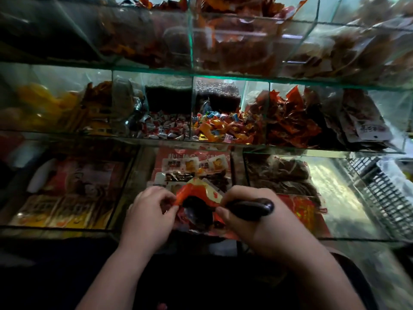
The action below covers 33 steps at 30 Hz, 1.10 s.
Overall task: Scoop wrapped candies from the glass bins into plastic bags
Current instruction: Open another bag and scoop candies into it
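Observation:
My left hand (148,214) pinches the left edge of a red plastic bag (196,193) and holds its mouth apart. My right hand (250,220) grips the dark handle of a scoop (250,208) and also pinches the bag's right edge. The scoop's dark bowl (197,212) sits at the bag's mouth. Both hands hover over the lowest glass bin. On the middle shelf, one glass bin holds red-and-white wrapped candies (165,127) and the bin beside it holds orange and multicoloured wrapped candies (221,126).
Glass bins (192,52) stand in three tiers. Red snack packets (288,117) and dark packets (362,121) fill the bins to the right; yellow items (42,104) lie at the left. Flat packaged snacks (192,166) lie below. A wire basket (384,193) stands at the right.

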Motion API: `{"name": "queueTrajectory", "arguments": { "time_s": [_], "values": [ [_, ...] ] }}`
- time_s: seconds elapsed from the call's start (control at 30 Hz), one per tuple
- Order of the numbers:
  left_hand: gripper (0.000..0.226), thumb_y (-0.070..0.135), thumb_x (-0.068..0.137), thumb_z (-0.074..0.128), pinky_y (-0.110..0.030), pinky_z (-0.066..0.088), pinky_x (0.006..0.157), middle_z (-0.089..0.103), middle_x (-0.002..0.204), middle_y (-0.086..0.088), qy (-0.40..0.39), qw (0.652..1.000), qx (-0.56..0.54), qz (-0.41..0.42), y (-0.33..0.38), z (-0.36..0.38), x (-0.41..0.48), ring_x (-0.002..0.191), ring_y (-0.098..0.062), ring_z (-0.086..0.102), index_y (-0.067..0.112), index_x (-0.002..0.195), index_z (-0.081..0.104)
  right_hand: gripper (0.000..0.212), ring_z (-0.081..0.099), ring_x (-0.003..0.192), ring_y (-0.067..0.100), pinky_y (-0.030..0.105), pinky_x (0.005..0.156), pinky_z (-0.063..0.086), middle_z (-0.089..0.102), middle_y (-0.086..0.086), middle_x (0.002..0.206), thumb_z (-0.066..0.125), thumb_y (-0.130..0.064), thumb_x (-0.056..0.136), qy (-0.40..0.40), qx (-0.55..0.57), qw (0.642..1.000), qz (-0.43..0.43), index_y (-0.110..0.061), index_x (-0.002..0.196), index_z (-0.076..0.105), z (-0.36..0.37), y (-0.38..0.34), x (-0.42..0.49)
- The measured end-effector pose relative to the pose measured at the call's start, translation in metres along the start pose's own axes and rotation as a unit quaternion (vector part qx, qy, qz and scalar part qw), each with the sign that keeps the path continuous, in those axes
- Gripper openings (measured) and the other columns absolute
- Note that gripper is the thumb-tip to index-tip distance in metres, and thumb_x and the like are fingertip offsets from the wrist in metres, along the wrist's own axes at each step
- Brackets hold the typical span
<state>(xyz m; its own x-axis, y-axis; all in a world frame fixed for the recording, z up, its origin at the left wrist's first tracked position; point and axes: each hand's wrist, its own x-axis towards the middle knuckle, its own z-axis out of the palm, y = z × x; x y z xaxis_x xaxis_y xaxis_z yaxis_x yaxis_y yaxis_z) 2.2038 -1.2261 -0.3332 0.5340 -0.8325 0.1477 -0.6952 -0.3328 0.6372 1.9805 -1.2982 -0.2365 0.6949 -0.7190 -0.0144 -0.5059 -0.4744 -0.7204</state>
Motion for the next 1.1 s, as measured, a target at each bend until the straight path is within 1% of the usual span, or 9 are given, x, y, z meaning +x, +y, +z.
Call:
{"name": "queueTrajectory", "arguments": {
  "time_s": [0.1, 0.2, 0.33, 0.43, 0.5, 0.7, 0.8, 0.97, 1.1],
  "values": [
    [0.025, 0.013, 0.084, 0.076, -0.025, 0.049, 0.063, 0.065, 0.08, 0.018, 0.036, 0.997, -0.064, -0.037, -0.01, 0.01, 0.002, 0.076, -0.002, 0.062, 0.034, 0.077, 0.067, 0.01, 0.064, 0.094, -0.002, 0.017, 0.078, 0.054, 0.07, -0.017, 0.098, 0.072, -0.03, 0.091, -0.062, -0.072, 0.995, 0.004, -0.034, 0.1, 0.072, 0.032, 0.02, 0.02],
    [0.016, 0.017, 0.085, 0.077, -0.02, 0.049, 0.066, 0.065, 0.075, 0.022, 0.125, 0.987, -0.102, -0.025, -0.009, 0.01, 0.01, 0.075, 0.0, 0.064, 0.031, 0.081, 0.073, 0.022, 0.063, 0.102, 0.007, 0.031, 0.09, 0.055, 0.068, -0.014, 0.109, 0.07, -0.022, 0.089, -0.1, -0.148, 0.984, -0.023, -0.035, 0.107, 0.072, 0.055, 0.045, 0.022],
    [0.009, 0.027, 0.084, 0.08, -0.018, 0.052, 0.066, 0.062, 0.076, 0.03, 0.157, 0.978, -0.134, 0.001, -0.011, 0.014, 0.009, 0.077, 0.007, 0.064, 0.032, 0.087, 0.073, 0.01, 0.067, 0.097, 0.0, 0.021, 0.088, 0.053, 0.074, -0.016, 0.1, 0.074, -0.025, 0.091, 0.041, -0.077, 0.996, -0.014, -0.03, 0.099, 0.076, 0.077, 0.066, 0.026],
    [0.016, 0.032, 0.084, 0.079, -0.016, 0.052, 0.064, 0.064, 0.079, 0.032, 0.141, 0.979, -0.149, 0.011, -0.018, 0.023, 0.003, 0.083, 0.009, 0.064, 0.036, 0.096, 0.07, 0.018, 0.064, 0.086, -0.014, -0.001, 0.075, 0.043, 0.071, -0.025, 0.081, 0.076, -0.029, 0.091, 0.152, 0.057, 0.98, 0.115, -0.041, 0.078, 0.072, 0.089, 0.067, 0.036],
    [0.023, 0.032, 0.084, 0.08, -0.012, 0.052, 0.065, 0.065, 0.081, 0.033, 0.133, 0.978, -0.16, 0.022, -0.019, 0.025, 0.002, 0.083, 0.008, 0.065, 0.038, 0.102, 0.067, 0.022, 0.063, 0.08, -0.014, 0.0, 0.068, 0.043, 0.069, -0.024, 0.076, 0.074, -0.034, 0.092, 0.18, 0.08, 0.966, 0.165, -0.042, 0.073, 0.068, 0.094, 0.068, 0.046],
    [0.016, 0.047, 0.085, 0.069, -0.009, 0.051, 0.06, 0.068, 0.08, 0.024, 0.134, 0.972, -0.189, 0.042, -0.017, 0.029, -0.002, 0.075, 0.005, 0.067, 0.035, 0.094, 0.07, 0.015, 0.069, 0.079, -0.007, 0.018, 0.071, 0.053, 0.076, -0.021, 0.081, 0.076, -0.038, 0.089, 0.187, 0.202, 0.942, 0.194, -0.033, 0.075, 0.078, 0.095, 0.065, 0.049],
    [0.008, 0.041, 0.085, 0.072, -0.007, 0.049, 0.062, 0.067, 0.08, 0.025, 0.149, 0.97, -0.186, 0.042, -0.019, 0.029, -0.002, 0.076, 0.006, 0.066, 0.035, 0.091, 0.071, 0.021, 0.068, 0.075, -0.008, 0.02, 0.068, 0.05, 0.073, -0.025, 0.077, 0.075, -0.038, 0.089, 0.204, 0.21, 0.929, 0.225, -0.045, 0.07, 0.075, 0.103, 0.067, 0.047],
    [0.008, 0.027, 0.086, 0.077, -0.007, 0.048, 0.064, 0.067, 0.083, 0.024, 0.157, 0.972, -0.172, 0.046, -0.024, 0.024, -0.004, 0.08, 0.006, 0.066, 0.029, 0.093, 0.073, 0.016, 0.074, 0.087, 0.008, 0.028, 0.079, 0.059, 0.078, -0.011, 0.079, 0.077, -0.034, 0.089, 0.19, 0.274, 0.909, 0.249, -0.028, 0.075, 0.078, 0.106, 0.07, 0.048],
    [0.008, 0.027, 0.087, 0.077, -0.003, 0.045, 0.063, 0.066, 0.081, 0.022, 0.161, 0.973, -0.161, 0.04, -0.026, 0.019, -0.003, 0.081, 0.006, 0.065, 0.029, 0.093, 0.072, 0.016, 0.072, 0.082, 0.003, 0.026, 0.077, 0.056, 0.077, -0.014, 0.078, 0.077, -0.033, 0.09, 0.186, 0.262, 0.914, 0.249, -0.026, 0.076, 0.08, 0.098, 0.07, 0.044]
  ]
}}
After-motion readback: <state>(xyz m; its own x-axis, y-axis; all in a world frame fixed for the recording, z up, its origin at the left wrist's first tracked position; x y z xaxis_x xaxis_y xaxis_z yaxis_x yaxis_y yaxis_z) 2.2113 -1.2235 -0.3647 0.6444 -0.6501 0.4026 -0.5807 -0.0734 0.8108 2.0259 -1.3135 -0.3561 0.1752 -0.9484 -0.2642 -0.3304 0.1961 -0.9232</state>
